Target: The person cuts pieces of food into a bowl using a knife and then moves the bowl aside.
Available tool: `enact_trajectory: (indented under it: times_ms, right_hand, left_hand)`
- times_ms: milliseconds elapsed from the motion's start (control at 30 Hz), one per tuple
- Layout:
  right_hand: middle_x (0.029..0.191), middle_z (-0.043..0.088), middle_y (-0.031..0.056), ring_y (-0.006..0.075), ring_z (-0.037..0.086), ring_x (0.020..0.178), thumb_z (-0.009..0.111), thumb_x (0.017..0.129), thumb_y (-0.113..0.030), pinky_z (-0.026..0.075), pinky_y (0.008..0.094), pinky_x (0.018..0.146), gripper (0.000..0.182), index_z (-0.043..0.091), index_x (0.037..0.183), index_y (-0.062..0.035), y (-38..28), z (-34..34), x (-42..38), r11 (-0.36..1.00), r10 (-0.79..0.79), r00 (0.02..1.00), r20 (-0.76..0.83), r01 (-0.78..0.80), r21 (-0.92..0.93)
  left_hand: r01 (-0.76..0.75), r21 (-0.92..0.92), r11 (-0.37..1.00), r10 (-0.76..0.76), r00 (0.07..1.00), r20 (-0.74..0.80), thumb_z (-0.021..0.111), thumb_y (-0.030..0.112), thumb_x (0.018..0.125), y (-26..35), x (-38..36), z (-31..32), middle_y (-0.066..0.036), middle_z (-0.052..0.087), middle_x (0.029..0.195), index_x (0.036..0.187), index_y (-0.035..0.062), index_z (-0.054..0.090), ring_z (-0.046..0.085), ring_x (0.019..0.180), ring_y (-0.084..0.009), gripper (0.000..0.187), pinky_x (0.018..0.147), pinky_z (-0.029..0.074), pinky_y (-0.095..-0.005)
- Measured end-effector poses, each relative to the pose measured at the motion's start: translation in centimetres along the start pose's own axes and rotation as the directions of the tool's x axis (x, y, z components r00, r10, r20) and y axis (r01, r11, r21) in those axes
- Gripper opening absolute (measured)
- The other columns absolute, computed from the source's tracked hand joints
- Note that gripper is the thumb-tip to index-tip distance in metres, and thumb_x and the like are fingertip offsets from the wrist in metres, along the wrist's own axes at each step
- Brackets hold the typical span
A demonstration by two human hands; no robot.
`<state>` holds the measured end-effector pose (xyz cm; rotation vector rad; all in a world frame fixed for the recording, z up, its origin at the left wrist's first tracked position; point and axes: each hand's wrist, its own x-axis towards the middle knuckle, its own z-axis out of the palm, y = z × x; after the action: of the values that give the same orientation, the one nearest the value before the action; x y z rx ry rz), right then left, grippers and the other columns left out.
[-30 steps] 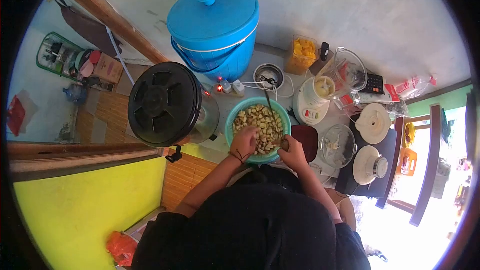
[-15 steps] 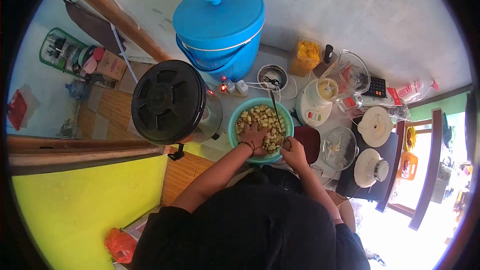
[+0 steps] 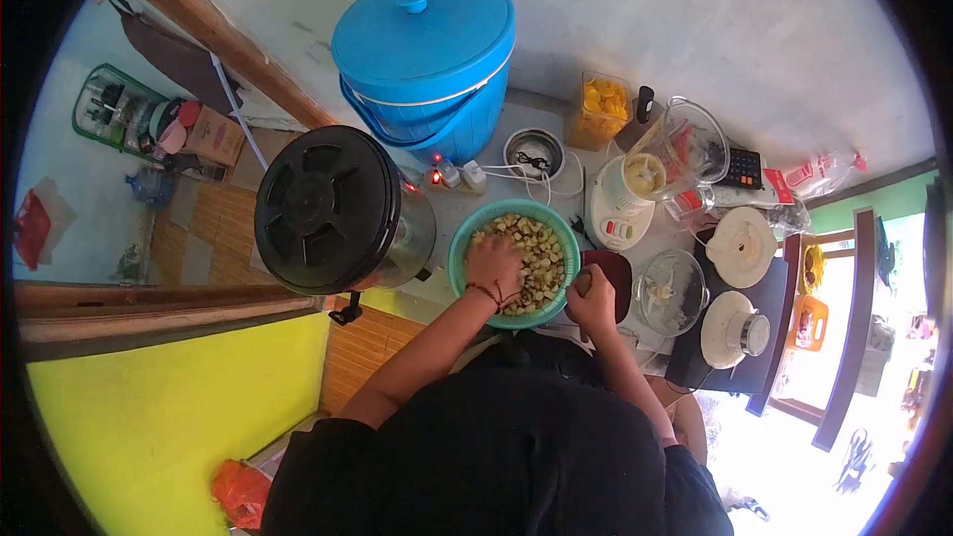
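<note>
A turquoise plastic basin (image 3: 460,283) in front of me holds many pale diced chunks (image 3: 541,263). My left hand (image 3: 493,263) is down in the basin on the left part of the chunks. Its fingers bend in among the pieces and their tips are hidden, so I cannot see whether it grips any. Just off the basin's right rim, my right hand (image 3: 594,306) is closed around the knife, whose handle (image 3: 582,284) shows at the top of the fist. The blade is hard to make out now. A dark red board or tray (image 3: 612,283) lies beside this hand.
Left of the basin stands a black-lidded container (image 3: 328,208); behind is a blue lidded bucket (image 3: 427,69). A metal bowl (image 3: 533,154) with a cord, a white blender base (image 3: 620,208), a clear processor bowl (image 3: 672,293) and a tub of yellow pieces (image 3: 599,109) fill the right side.
The knife blade, earlier pointing away over the basin, no longer shows there; my right hand has turned and shifted slightly right. My left hand's spread fingers have drawn together and bent into the chunks.
</note>
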<state>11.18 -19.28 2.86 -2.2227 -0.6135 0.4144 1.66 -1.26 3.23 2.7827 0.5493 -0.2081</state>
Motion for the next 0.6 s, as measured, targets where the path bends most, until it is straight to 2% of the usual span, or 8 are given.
enact_trajectory:
  times_ms: [33, 100, 167, 200, 300, 400, 500, 600]
  right_hand:
    - [0.085, 0.061, 0.0216, 0.0412, 0.060, 0.084, 0.059, 0.071, -0.007, 0.049, 0.0442, 0.074, 0.027, 0.053, 0.095, 0.0042, 0.3, 0.3, 0.0, 0.999, -0.041, 0.999, -0.003, 0.041, -0.025]
    - [0.091, 0.057, 0.0228, 0.0436, 0.057, 0.090, 0.060, 0.071, -0.006, 0.048, 0.0464, 0.078, 0.030, 0.052, 0.098, 0.0037, 0.7, 0.6, 0.0, 0.990, -0.121, 0.993, -0.006, 0.120, -0.077]
    - [0.095, 0.055, 0.0233, 0.0436, 0.055, 0.093, 0.061, 0.070, -0.006, 0.047, 0.0471, 0.080, 0.033, 0.052, 0.100, 0.0029, 0.6, 0.5, 0.0, 0.986, -0.096, 0.995, 0.013, 0.097, -0.134]
    - [0.097, 0.054, 0.0236, 0.0437, 0.054, 0.095, 0.061, 0.069, -0.006, 0.046, 0.0475, 0.081, 0.034, 0.051, 0.100, 0.0026, 0.6, 0.3, 0.1, 0.983, -0.082, 0.996, 0.018, 0.084, -0.164]
    - [0.096, 0.054, 0.0231, 0.0428, 0.055, 0.090, 0.066, 0.067, -0.008, 0.046, 0.0460, 0.079, 0.033, 0.053, 0.096, 0.0024, 1.0, 0.7, -0.2, 0.985, -0.118, 0.989, -0.091, 0.105, -0.137]
    - [0.100, 0.052, 0.0236, 0.0437, 0.054, 0.092, 0.060, 0.069, -0.006, 0.046, 0.0488, 0.079, 0.031, 0.051, 0.098, 0.0031, 1.7, 0.9, 0.0, 0.986, -0.123, 0.992, -0.036, 0.118, -0.117]
    - [0.099, 0.052, 0.0244, 0.0441, 0.054, 0.091, 0.059, 0.070, -0.006, 0.046, 0.0487, 0.079, 0.032, 0.051, 0.099, 0.0038, 1.5, 0.6, 0.1, 0.987, -0.119, 0.993, 0.005, 0.119, -0.106]
    - [0.096, 0.052, 0.0245, 0.0443, 0.054, 0.089, 0.059, 0.070, -0.006, 0.046, 0.0488, 0.078, 0.031, 0.051, 0.099, 0.0037, 1.4, 0.7, 0.2, 0.989, -0.126, 0.992, -0.002, 0.126, -0.083]
  left_hand:
    - [-0.147, -0.128, 0.981, 0.147, 0.989, -0.007, 0.068, 0.023, 0.072, 0.4, 0.6, 0.8, -0.011, 0.054, 0.124, 0.108, 0.0117, 0.064, 0.050, 0.116, -0.0319, 0.038, 0.097, 0.042, -0.0436]
    - [-0.419, -0.368, 0.830, 0.421, 0.904, -0.078, 0.068, 0.026, 0.071, 0.8, 2.1, 3.9, -0.009, 0.050, 0.130, 0.114, 0.0152, 0.063, 0.046, 0.121, -0.0312, 0.044, 0.100, 0.039, -0.0459]
    - [-0.402, -0.252, 0.880, 0.398, 0.915, -0.068, 0.067, 0.029, 0.071, 0.9, 2.6, 7.1, -0.008, 0.048, 0.132, 0.118, 0.0176, 0.060, 0.046, 0.121, -0.0300, 0.049, 0.099, 0.039, -0.0464]
    - [-0.395, -0.193, 0.898, 0.390, 0.919, -0.066, 0.067, 0.030, 0.071, 1.4, 2.6, 6.7, -0.008, 0.047, 0.134, 0.120, 0.0188, 0.059, 0.046, 0.121, -0.0293, 0.051, 0.099, 0.040, -0.0467]
    - [-0.349, -0.049, 0.936, 0.351, 0.934, 0.063, 0.064, 0.027, 0.074, 1.1, 2.0, 5.0, -0.007, 0.050, 0.129, 0.115, 0.0178, 0.062, 0.045, 0.122, -0.0282, 0.042, 0.098, 0.040, -0.0457]
    - [-0.335, 0.022, 0.942, 0.332, 0.939, 0.092, 0.063, 0.025, 0.074, -0.6, 0.9, 5.7, -0.005, 0.059, 0.114, 0.110, 0.0189, 0.065, 0.047, 0.120, -0.0257, 0.036, 0.098, 0.039, -0.0466]
    - [-0.321, -0.051, 0.946, 0.322, 0.946, 0.031, 0.063, 0.016, 0.074, -3.6, -1.0, 4.8, -0.004, 0.060, 0.107, 0.102, 0.0162, 0.069, 0.049, 0.116, -0.0281, 0.028, 0.095, 0.043, -0.0443]
    - [-0.149, -0.216, 0.965, 0.176, 0.978, 0.110, 0.065, 0.011, 0.071, -5.6, -2.1, 3.9, -0.006, 0.061, 0.107, 0.093, 0.0132, 0.071, 0.051, 0.114, -0.0297, 0.023, 0.093, 0.045, -0.0419]
